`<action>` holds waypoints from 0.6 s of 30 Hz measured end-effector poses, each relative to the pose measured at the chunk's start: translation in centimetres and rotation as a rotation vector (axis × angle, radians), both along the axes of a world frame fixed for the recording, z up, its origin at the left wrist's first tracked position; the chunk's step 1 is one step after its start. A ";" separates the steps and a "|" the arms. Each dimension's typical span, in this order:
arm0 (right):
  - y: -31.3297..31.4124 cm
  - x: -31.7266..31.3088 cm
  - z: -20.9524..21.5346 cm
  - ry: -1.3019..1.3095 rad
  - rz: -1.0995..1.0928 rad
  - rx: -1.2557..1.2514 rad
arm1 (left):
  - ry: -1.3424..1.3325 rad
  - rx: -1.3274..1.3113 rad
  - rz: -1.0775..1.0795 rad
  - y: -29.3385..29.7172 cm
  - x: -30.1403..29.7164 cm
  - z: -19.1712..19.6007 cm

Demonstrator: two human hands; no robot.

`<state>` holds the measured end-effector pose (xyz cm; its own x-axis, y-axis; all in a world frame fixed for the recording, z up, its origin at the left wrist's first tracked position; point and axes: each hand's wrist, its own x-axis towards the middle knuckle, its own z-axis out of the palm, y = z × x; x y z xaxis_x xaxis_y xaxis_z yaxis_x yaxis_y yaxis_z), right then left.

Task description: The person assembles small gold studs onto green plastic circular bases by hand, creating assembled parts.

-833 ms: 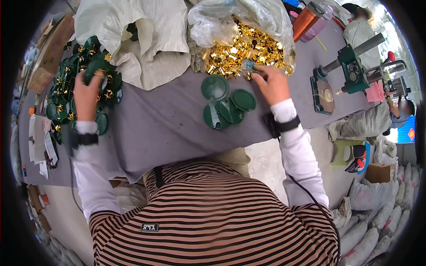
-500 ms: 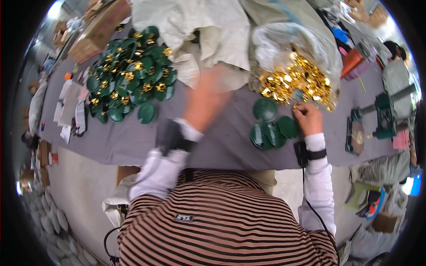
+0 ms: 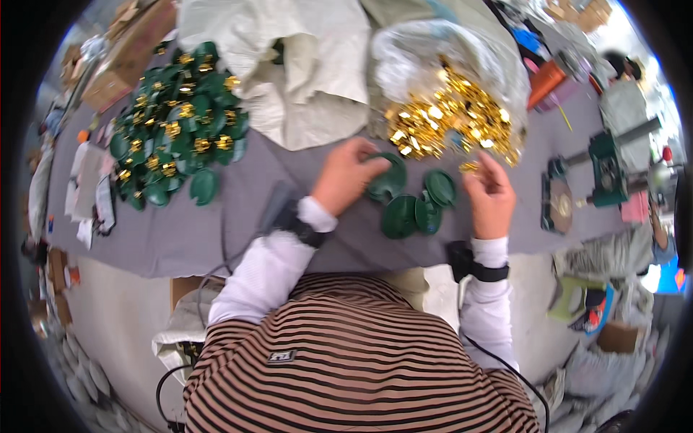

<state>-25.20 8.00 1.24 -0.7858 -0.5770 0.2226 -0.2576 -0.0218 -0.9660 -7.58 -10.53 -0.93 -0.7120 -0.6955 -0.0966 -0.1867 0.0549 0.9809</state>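
Observation:
My left hand pinches the edge of a round dark green disc. A gold metal clip sits at the fingertips of my right hand. Between the hands, several loose green discs lie on the grey cloth, partly overlapping. Beyond my right hand spreads a heap of shiny gold clips, spilling from a clear plastic bag. Left of my left hand is a large pile of green discs, many with gold clips on them. A single disc lies at the near edge of that pile.
Grey cloth covers the table. Pale sacking lies at the back middle. A cardboard box stands back left, near papers. On the right are a green hand press and an orange cylinder.
My left hand has moved right from the middle of the table to a green disc. My right hand has drawn back slightly from the gold heap with a clip. The view has shifted rightward.

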 end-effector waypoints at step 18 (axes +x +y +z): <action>-1.3 8.7 0.7 0.006 0.354 -0.142 | 0.500 1.145 -0.132 4.6 2.6 3.3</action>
